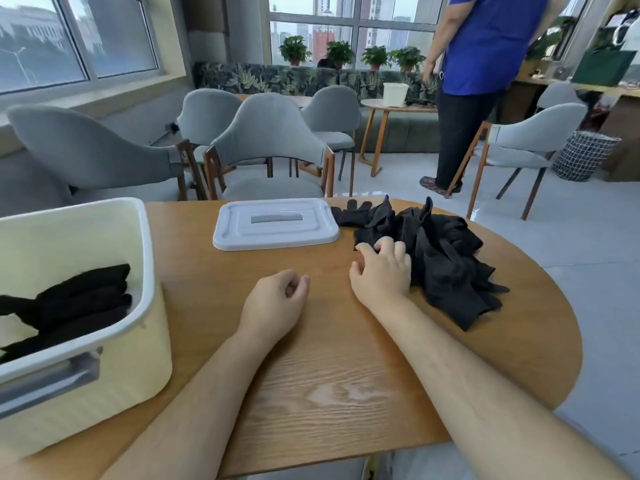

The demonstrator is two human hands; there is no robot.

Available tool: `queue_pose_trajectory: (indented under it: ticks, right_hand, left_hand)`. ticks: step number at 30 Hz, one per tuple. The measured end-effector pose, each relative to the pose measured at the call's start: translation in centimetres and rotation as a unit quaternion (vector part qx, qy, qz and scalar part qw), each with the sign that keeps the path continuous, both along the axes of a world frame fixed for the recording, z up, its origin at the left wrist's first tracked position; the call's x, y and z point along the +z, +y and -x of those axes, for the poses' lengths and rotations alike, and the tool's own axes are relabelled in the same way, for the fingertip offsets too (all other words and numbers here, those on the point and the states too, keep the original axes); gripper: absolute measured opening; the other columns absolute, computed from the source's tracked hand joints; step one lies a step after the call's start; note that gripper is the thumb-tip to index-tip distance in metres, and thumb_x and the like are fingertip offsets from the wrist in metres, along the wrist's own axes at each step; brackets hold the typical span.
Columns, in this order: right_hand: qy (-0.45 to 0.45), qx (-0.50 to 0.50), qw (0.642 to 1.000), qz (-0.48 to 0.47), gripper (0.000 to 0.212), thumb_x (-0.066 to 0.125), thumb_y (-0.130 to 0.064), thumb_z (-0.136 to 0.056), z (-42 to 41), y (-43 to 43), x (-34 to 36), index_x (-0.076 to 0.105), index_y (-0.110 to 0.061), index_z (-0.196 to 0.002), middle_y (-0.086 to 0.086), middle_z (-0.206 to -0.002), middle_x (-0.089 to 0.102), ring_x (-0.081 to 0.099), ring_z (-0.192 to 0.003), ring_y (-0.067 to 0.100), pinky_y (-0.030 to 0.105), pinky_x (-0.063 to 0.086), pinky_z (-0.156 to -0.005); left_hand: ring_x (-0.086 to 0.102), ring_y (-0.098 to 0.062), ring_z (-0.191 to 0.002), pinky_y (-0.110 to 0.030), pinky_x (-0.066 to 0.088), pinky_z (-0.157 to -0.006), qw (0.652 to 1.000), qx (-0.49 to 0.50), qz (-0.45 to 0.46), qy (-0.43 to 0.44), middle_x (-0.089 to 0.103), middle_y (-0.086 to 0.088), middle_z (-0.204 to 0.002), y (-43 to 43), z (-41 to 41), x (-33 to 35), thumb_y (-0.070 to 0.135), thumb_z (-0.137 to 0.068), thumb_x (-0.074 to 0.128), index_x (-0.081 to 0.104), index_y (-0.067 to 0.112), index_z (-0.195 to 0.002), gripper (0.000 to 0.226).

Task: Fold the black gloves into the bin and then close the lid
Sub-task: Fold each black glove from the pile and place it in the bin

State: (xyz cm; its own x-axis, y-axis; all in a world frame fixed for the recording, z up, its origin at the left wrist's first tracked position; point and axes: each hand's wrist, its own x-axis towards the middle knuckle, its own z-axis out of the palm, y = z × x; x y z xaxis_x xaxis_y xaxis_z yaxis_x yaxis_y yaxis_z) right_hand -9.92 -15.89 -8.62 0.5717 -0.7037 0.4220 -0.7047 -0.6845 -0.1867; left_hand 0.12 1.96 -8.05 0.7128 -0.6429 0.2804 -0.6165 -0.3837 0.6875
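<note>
1. Fingers [384, 244] of the right hand [381, 271] curl onto the near left edge of the loose gloves [446, 258], right of centre in the frame, and appear to pinch the fabric there. Fingers [301, 282] of the left hand [277, 299] lie loosely curled at centre frame, holding nothing, with the hand resting on bare wood.
2. Across the lower middle of the frame the counter [329, 375] offers a wide bare stretch between the forearms. That looks like the best place to lay one glove flat, so the picked glove should be drawn toward it rather than folded on top of the heap.
3. At the left edge of the frame the bin [152, 306] stands open, with the folded gloves [79, 299] lying inside as dark stacked bundles. Pale bare wall shows above them, so the next fold can probably go alongside or on top.
4. The loose gloves form a tangled heap with many overlapping layers, so a quick tug would likely drag several along. The pinch should take a single edge or cuff and lift slowly so the neighbours slide off. The idle left hand could press the heap down while the right pulls.
5. Upper centre, the lid [273, 226] lies flat on the counter between the bin and the heap, just beside the heap's outermost glove. It is best left alone until the heap is gone.
</note>
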Motion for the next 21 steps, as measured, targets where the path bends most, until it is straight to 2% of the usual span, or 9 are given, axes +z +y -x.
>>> queue_pose_trajectory:
  ticks: [2,4,7,9,11,14,17,19,21]
  right_hand:
    - [0.026,-0.029,0.999,-0.018,0.036,0.044,-0.037,-0.103,-0.7,-0.8,0.1,0.062,-0.027,-0.132,0.002,-0.137,0.049,0.038,-0.123,0.027,0.039,0.032,-0.105]
    - [0.013,-0.038,0.999,-0.028,0.036,0.04,-0.032,-0.105,-1.0,-1.1,-0.1,0.062,-0.022,-0.132,-0.001,-0.14,0.054,0.041,-0.123,0.026,0.038,0.034,-0.104]
    - [-0.08,-0.016,0.996,-0.027,0.032,0.045,-0.023,-0.106,-0.8,-1.6,-0.4,0.066,-0.016,-0.129,-0.001,-0.133,0.062,0.049,-0.119,0.026,0.039,0.038,-0.1]
    - [-0.163,0.01,0.986,-0.03,0.029,0.05,-0.019,-0.105,-0.5,-2.0,-0.2,0.069,-0.011,-0.126,0.003,-0.128,0.065,0.056,-0.117,0.027,0.039,0.043,-0.1]
    - [-0.263,0.032,0.963,-0.043,0.026,0.058,-0.018,-0.102,-0.1,-2.4,0.5,0.071,-0.009,-0.122,0.004,-0.122,0.068,0.062,-0.11,0.023,0.035,0.049,-0.098]
    - [-0.378,0.057,0.922,-0.067,0.021,0.063,-0.017,-0.099,0.7,-2.7,1.9,0.071,-0.012,-0.119,-0.002,-0.112,0.067,0.06,-0.095,0.009,0.016,0.048,-0.088]
    - [-0.467,0.081,0.871,-0.13,0.02,0.062,-0.016,-0.1,1.7,-2.5,3.1,0.067,-0.02,-0.119,-0.008,-0.111,0.067,0.062,-0.101,0.004,0.017,0.051,-0.089]
    - [-0.499,0.103,0.841,-0.183,0.021,0.06,-0.013,-0.1,2.1,-2.1,3.8,0.064,-0.022,-0.119,-0.008,-0.111,0.066,0.064,-0.104,0.004,0.018,0.052,-0.091]
    - [-0.51,0.112,0.821,-0.23,0.023,0.058,-0.01,-0.099,2.6,-1.8,4.3,0.064,-0.023,-0.118,-0.008,-0.103,0.066,0.065,-0.096,0.006,0.023,0.054,-0.089]
  left_hand:
    - [0.039,-0.011,-0.052,-0.031,0.034,-0.053,1.0,-0.006,0.006,0.003,0.04,0.009,-0.051,-0.1,-0.1,-0.2,0.04,-0.097,0.054,0.038,0.021,-0.059,0.045]
    - [0.039,-0.011,-0.052,-0.031,0.034,-0.053,1.0,-0.009,0.013,0.005,0.041,0.009,-0.051,-0.1,-0.2,-0.4,0.04,-0.097,0.054,0.038,0.021,-0.06,0.045]
    - [0.04,-0.01,-0.052,-0.033,0.037,-0.053,0.999,-0.003,0.029,0.015,0.042,0.01,-0.052,-0.3,-0.3,-0.4,0.041,-0.097,0.054,0.04,0.019,-0.061,0.045]
    - [0.04,-0.009,-0.052,-0.04,0.041,-0.054,0.999,-0.001,0.039,0.024,0.043,0.009,-0.052,-0.2,-0.3,-0.4,0.042,-0.097,0.054,0.041,0.016,-0.062,0.045]
    - [0.041,-0.009,-0.053,-0.042,0.044,-0.056,0.999,-0.004,0.047,0.025,0.044,0.008,-0.053,-0.2,-0.2,-0.2,0.041,-0.097,0.055,0.044,0.015,-0.063,0.044]
    - [0.041,-0.008,-0.055,-0.04,0.043,-0.057,0.997,-0.005,0.066,0.031,0.046,0.005,-0.056,0.0,-0.1,0.0,0.04,-0.097,0.055,0.047,0.012,-0.065,0.043]
    - [0.041,-0.009,-0.056,-0.042,0.045,-0.058,0.994,0.002,0.098,0.046,0.047,0.001,-0.057,0.1,-0.1,0.1,0.04,-0.098,0.054,0.048,0.004,-0.069,0.046]
    - [0.04,-0.009,-0.056,-0.038,0.042,-0.056,0.992,0.001,0.116,0.055,0.044,0.004,-0.057,0.1,-0.1,0.2,0.039,-0.099,0.054,0.048,0.002,-0.071,0.046]
    - [0.04,-0.01,-0.055,-0.033,0.04,-0.056,0.99,-0.002,0.124,0.061,0.043,0.006,-0.056,0.1,-0.1,0.2,0.039,-0.099,0.054,0.05,0.002,-0.072,0.046]
